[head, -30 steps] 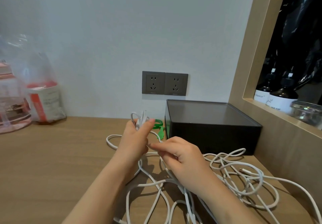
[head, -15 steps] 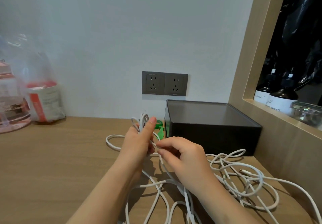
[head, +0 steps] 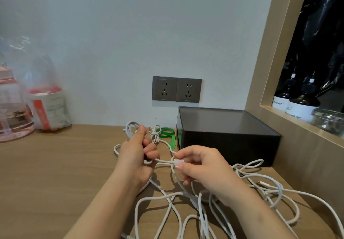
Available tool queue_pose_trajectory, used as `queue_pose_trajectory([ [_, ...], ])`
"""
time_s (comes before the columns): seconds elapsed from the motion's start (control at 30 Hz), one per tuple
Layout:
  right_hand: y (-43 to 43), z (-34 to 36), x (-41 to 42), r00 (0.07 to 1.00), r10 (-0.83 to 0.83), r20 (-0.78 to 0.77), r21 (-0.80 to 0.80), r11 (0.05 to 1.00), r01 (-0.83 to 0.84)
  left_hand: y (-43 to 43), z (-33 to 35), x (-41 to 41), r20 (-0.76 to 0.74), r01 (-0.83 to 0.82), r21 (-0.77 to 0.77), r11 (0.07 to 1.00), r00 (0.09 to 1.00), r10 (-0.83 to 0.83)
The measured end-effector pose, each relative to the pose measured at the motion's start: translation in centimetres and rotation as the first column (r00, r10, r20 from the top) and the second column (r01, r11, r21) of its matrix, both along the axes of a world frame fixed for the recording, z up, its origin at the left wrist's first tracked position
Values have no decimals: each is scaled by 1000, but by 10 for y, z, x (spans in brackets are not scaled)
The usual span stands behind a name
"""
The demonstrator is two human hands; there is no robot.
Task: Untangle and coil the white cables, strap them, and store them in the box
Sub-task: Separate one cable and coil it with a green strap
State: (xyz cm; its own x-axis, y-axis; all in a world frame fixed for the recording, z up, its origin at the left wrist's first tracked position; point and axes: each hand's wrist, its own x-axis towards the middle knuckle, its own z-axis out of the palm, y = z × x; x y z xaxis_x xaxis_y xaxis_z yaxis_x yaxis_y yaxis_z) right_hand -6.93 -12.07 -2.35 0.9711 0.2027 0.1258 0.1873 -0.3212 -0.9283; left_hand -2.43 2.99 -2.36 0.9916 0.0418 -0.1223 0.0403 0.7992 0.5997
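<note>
At the far left of the bench [head: 55,164] a pink container [head: 11,108] stands beside a clear plastic bag [head: 46,106] with a red-and-white pack inside, both against the wall. Near the middle, the left hand [head: 137,153] is curled around a few loops of white cable, thumb upright, with the loops [head: 130,127] sticking up above the fist. Just behind its fingertips a small white bundle [head: 154,133] lies on the bench, and the green straps [head: 165,131] lie next to it, close to the box. Two grey sockets [head: 176,90] sit on the wall above. A strand runs from the left fist to the right hand [head: 202,168], which pinches a white connector [head: 178,162] between thumb and forefinger. The rest of the white cables [head: 270,188] sprawl tangled over the bench under and to the right of both forearms. The black box [head: 223,132] stands against the wall behind the right hand. Further right, a shelf niche holds dark bottles [head: 297,104] and a glass jar [head: 329,119].
</note>
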Motion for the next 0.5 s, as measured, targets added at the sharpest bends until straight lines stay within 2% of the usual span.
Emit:
queue_pose_trajectory([
  [0.1,-1,0,2,996,-83,-32,187,979,87,-1,-2,-1,48,37,69,997,998,-40],
  [0.17,-1,1,2,993,-118,-26,257,959,120,-5,-5,-3,91,44,259,965,993,-70],
  [0.23,0,0,2,989,-148,-1,292,946,142,-11,-8,-6,156,-2,533,846,983,-96],
  [0.3,1,-1,2,984,-176,31,294,942,160,-17,-9,-8,211,-47,672,739,969,-130],
  [0.4,2,-1,1,985,-169,43,291,945,150,-20,-9,-12,200,-27,713,700,966,-167],
  [0.5,5,-4,3,991,-125,36,261,959,112,-21,-11,-12,156,25,672,740,972,-174],
])
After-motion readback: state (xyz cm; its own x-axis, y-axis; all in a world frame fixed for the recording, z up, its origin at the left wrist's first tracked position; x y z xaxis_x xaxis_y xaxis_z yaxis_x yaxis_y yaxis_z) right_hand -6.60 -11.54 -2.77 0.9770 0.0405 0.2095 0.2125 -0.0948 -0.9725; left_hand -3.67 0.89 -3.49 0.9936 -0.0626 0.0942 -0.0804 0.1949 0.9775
